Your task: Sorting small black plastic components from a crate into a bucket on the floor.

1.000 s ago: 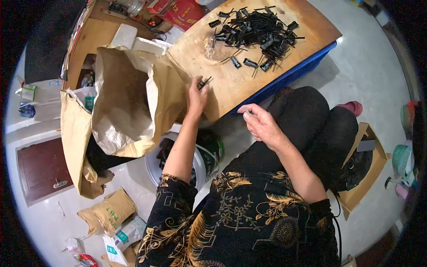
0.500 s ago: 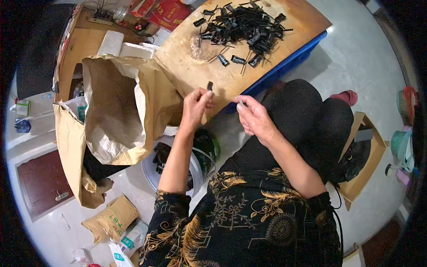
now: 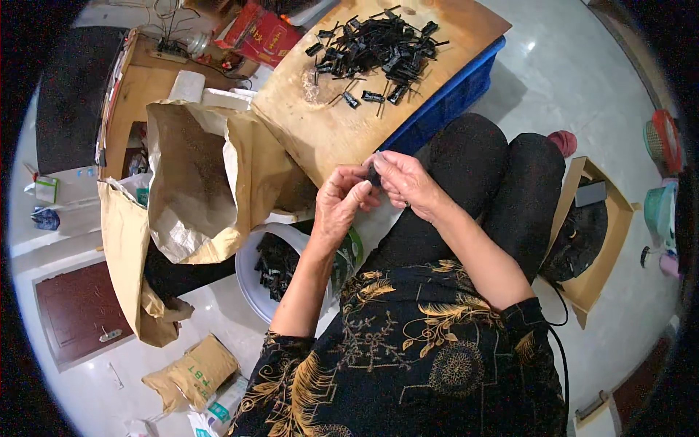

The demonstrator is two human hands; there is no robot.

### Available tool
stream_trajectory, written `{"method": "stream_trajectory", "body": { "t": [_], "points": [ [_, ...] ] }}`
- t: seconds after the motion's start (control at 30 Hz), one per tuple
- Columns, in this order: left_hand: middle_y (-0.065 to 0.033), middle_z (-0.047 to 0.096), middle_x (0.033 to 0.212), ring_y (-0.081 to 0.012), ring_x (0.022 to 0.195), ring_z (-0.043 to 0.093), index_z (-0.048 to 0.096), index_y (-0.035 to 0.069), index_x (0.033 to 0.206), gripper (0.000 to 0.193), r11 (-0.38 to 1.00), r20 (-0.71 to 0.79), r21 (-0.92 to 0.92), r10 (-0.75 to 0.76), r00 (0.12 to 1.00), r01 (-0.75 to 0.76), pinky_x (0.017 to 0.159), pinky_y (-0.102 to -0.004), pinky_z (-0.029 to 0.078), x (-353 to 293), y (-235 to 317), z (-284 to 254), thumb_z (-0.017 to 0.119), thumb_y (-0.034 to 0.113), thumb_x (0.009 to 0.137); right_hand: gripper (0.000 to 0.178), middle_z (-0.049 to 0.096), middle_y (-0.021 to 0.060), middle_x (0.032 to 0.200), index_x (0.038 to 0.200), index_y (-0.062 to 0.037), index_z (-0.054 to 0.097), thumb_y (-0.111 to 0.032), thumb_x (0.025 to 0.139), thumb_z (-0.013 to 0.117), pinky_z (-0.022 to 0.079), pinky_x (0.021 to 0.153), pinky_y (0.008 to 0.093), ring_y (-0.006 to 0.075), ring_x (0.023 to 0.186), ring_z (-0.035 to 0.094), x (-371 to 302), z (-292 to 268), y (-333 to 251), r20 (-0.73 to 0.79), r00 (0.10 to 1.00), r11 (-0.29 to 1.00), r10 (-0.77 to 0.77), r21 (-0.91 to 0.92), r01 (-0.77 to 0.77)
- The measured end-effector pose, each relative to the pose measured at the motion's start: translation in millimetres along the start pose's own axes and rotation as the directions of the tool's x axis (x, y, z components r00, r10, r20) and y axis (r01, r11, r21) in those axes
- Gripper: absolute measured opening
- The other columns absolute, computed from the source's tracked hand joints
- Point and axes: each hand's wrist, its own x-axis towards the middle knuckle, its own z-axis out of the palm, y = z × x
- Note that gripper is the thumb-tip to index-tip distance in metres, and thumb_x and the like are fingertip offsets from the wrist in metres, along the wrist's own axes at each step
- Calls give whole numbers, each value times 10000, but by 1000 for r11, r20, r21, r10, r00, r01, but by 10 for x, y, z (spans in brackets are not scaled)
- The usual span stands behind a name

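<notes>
My left hand (image 3: pixel 341 202) and my right hand (image 3: pixel 409 180) meet just off the near corner of the wooden board. Between their fingertips is a small black plastic part (image 3: pixel 373 175), mostly covered by the fingers. Both hands are closed on it, and its exact kind cannot be made out. Farther off on the board (image 3: pixel 320 138) lies a heap of black plastic pieces (image 3: pixel 386 47) with thin sticks, a few lying apart at its near edge. Below my left forearm, a white bucket (image 3: pixel 247 291) contains more black pieces (image 3: pixel 275 266).
An open brown paper sack (image 3: pixel 240 167) stands left of the board. Under the board is a blue crate (image 3: pixel 444 102). To the right of my legs sits an open cardboard box (image 3: pixel 619 218) with a black item inside. A tan packet (image 3: pixel 196 371) lies on the floor at lower left.
My hands, apart before, have come together. The black part that stuck up from my left fingers is now between both hands. The whole view has shifted slightly.
</notes>
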Motion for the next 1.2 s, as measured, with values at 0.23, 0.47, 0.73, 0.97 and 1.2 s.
{"method": "stream_trajectory", "body": {
  "t": [0.23, 0.47, 0.73, 0.97, 1.2],
  "points": [
    [-34, 571, 741, -100, 638, 562, 479, 43, 1107, 282, 998, 28, 64, 10, 1000, -12, 569, -208, 428, -26, 39, 66, 577, 94, 848, 233, 320, -99, 553, 806, -122, 463, -316, 933, 437, 208, 347, 166, -10, 409, 256, -73, -23, 3, 35, 997, 998, -62, -3, 62],
    [-14, 569, 770, -81, 661, 539, 512, 22, 1141, 294, 999, -73, 42, 10, 997, -7, 573, -206, 434, -34, -25, 77, 558, 80, 856, 255, 357, -84, 565, 1010, -79, 504, -309, 939, 421, 228, 353, 174, 2, 424, 285, -79, -9, 74, 22, 995, 995, -98, -3, 98],
    [-4, 559, 777, -67, 674, 518, 524, -5, 1131, 273, 983, -102, 157, 110, 989, -93, 584, -193, 431, 38, -73, 56, 535, 56, 865, 307, 420, -42, 659, 1156, -16, 448, -223, 930, 439, 350, 485, 198, 39, 556, 386, -34, 71, 74, 16, 989, 973, -144, -178, 145],
    [-24, 596, 911, -69, 768, 520, 538, 3, 1140, 286, 972, -141, 223, 106, 984, -73, 670, -202, 437, 121, -54, 97, 542, 54, 858, 331, 379, -44, 599, 1210, -37, 394, -223, 937, 423, 271, 409, 179, 28, 484, 334, 92, 54, 137, -14, 989, 968, -148, -207, 142],
    [-43, 604, 794, -93, 686, 555, 552, 2, 1103, 281, 804, -111, 536, 368, 923, -256, 618, -240, 470, 220, -167, 51, 574, 33, 825, 291, 388, -44, 610, 1173, -27, 428, -193, 934, 430, 274, 417, 180, 25, 498, 343, 166, 24, 135, -60, 970, 944, -236, -252, 215]
  ]
}}
